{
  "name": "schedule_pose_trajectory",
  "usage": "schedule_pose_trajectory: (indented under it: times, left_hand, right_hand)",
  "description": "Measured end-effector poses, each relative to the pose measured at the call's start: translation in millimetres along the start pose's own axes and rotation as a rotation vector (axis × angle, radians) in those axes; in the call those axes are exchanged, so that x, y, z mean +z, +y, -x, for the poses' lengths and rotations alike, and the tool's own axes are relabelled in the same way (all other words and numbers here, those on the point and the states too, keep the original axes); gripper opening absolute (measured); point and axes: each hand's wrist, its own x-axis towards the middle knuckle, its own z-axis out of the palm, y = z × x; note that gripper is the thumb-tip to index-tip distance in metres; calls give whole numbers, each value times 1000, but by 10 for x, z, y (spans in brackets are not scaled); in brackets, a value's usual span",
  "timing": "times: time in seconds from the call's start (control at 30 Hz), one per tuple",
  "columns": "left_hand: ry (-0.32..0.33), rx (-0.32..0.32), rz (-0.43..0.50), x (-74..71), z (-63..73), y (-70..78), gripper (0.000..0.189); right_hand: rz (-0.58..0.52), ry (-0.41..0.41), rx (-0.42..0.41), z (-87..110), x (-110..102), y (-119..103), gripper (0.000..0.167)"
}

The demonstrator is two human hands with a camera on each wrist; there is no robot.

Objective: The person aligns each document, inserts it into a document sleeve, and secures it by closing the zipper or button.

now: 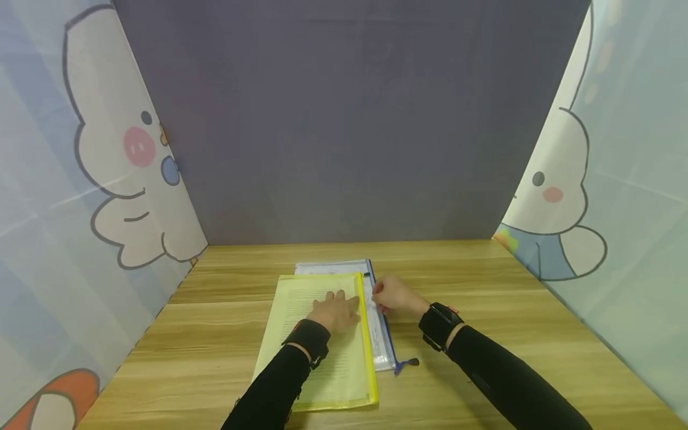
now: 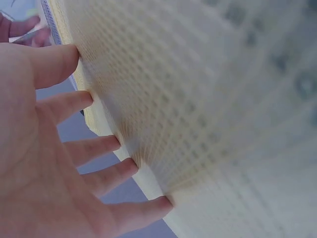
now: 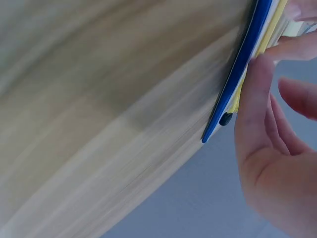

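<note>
A yellow-edged zip file pouch (image 1: 290, 310) with printed sheets inside lies on the table, overlapping a clear zip pouch with a blue edge (image 1: 383, 343). My left hand (image 1: 335, 313) rests on the yellow pouch, its fingers spread and fingertips touching the surface in the left wrist view. At the blue edge, my right hand (image 1: 399, 297) has thumb and forefinger together, pinching a thin bit of the clear pouch. A dark-tipped zipper pull (image 1: 412, 362) sticks out from the blue pouch's near corner. Much of that pouch is hidden under the yellow one.
The wood-grain table (image 1: 473, 280) meets a dark grey panel (image 1: 349, 119) at the back. Cartoon-printed curtains hang along the left side (image 1: 43, 197) and right side (image 1: 634, 179). Both forearms wear black sleeves and wrist straps.
</note>
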Motion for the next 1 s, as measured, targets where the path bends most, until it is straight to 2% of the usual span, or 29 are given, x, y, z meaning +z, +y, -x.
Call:
schedule_pose_trajectory:
  times: [0.13,0.3,0.53,0.7,0.83,1.0]
  left_hand:
    - [3,15,9,10,3,-2,54]
    - [3,15,-2,16,8,5,53]
    - [6,20,-16,-12,-8,34,48]
    - [9,10,-29,-26,-6,37,45]
    - [5,-2,-40,-36,-7,43,42]
    - [12,3,-54,-46,5,76,43]
  right_hand:
    - [155,59,-73,-108,-24,-34,9]
    - [320,82,-164,-263,2,-66,19]
    - [341,106,-230,-482,25,-31,24]
    - [321,117,-205,-604,77,1,26]
    - [291,102,-149,-669,143,12,28]
    - [395,110,-96,-735,206,13,22]
